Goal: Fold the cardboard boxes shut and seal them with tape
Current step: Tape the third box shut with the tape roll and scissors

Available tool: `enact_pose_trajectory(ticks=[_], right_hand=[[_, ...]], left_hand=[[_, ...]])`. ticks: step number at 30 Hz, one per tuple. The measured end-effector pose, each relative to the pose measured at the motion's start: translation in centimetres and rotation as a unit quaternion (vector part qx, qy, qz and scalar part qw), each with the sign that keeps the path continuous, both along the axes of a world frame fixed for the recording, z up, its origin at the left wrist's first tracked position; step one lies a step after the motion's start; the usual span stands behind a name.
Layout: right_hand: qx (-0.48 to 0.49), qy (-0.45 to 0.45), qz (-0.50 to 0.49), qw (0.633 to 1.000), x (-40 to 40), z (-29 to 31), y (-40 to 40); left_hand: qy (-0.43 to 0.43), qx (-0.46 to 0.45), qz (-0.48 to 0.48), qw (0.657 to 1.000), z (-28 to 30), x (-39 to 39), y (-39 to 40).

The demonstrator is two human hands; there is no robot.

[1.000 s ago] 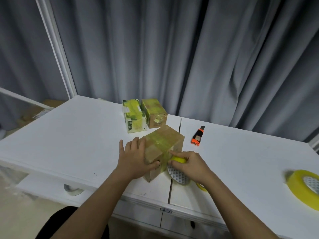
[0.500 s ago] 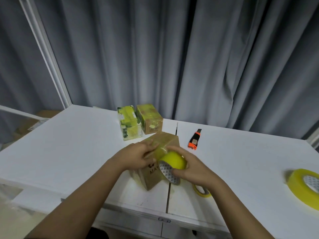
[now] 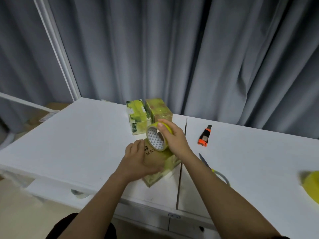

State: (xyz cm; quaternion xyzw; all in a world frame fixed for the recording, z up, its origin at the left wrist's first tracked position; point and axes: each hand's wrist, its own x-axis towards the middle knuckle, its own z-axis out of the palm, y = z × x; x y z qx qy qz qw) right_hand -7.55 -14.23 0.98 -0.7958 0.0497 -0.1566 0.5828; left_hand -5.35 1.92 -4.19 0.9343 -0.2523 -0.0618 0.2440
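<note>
A brown cardboard box point(image 3: 155, 158) with yellowish tape on it lies near the table's front edge. My left hand point(image 3: 136, 161) lies on its left and top face, fingers spread over it. My right hand point(image 3: 174, 138) grips a roll of yellow tape point(image 3: 156, 138) just above the box's far end, thumb over the roll's top. Tape appears to run from the roll down onto the box. Two taped boxes, one with green print point(image 3: 137, 116) and one brown point(image 3: 159, 109), stand side by side behind.
An orange and black utility knife point(image 3: 204, 136) lies right of the boxes. Scissors point(image 3: 206, 163) with a yellow handle are partly hidden under my right forearm. A second yellow tape roll point(image 3: 311, 185) sits at the right edge. Grey curtains hang behind the white table point(image 3: 82, 144).
My right hand has lifted the tape roll from the box's near side up over its top to the far end. My left hand slid down onto the box's left face.
</note>
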Motion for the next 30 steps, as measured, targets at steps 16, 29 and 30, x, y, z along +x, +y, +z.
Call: enact_pose_trajectory(ticks=[16,29,30], right_hand=[[-0.189,0.183,-0.05,0.964,-8.7,-3.5,-3.1],[-0.226,0.214,-0.069,0.948,-8.4,-3.6,-2.0],[-0.215,0.198,-0.067,0.954,-8.7,-3.6,-2.2]], left_hand=[[0.019,0.12,-0.032,0.992,1.7,-0.1,-1.1],[-0.099,0.249,-0.204,0.942,2.1,-1.3,-4.2],[-0.089,0.244,-0.213,0.942,2.2,-0.8,-4.0]])
